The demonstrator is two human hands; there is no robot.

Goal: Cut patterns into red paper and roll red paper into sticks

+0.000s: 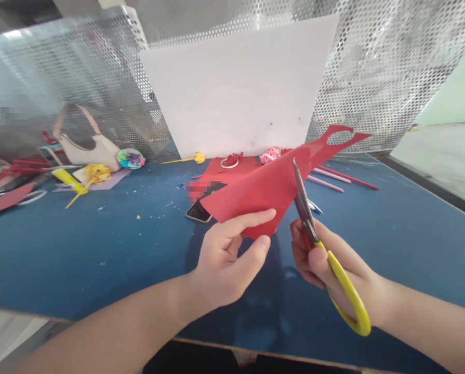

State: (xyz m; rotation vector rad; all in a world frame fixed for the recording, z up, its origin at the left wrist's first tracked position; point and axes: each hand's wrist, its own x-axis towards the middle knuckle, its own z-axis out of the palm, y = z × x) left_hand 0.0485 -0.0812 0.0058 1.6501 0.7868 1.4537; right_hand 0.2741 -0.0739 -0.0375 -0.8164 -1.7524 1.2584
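My left hand [228, 254] is closed on the lower edge of a sheet of red paper [255, 192], its index finger lying along the near face. The paper is held up above the table, and its far right end has a rounded cut-out. In my right hand [341, 275] is a pair of scissors [306, 208] with yellow handles, pointing up and away. Their blades lie against the right side of the paper; whether they are parted cannot be made out. Behind the paper, a phone [199, 212] is partly hidden.
Behind the paper lie more red paper [212, 169], a roll of tape [229, 162], a pink paper flower [270, 155] and pink and red sticks [326, 183]. A handbag [86, 148] and a yellow flower [96, 173] sit left. A white board [240, 88] leans at the back of the blue table [138, 259].
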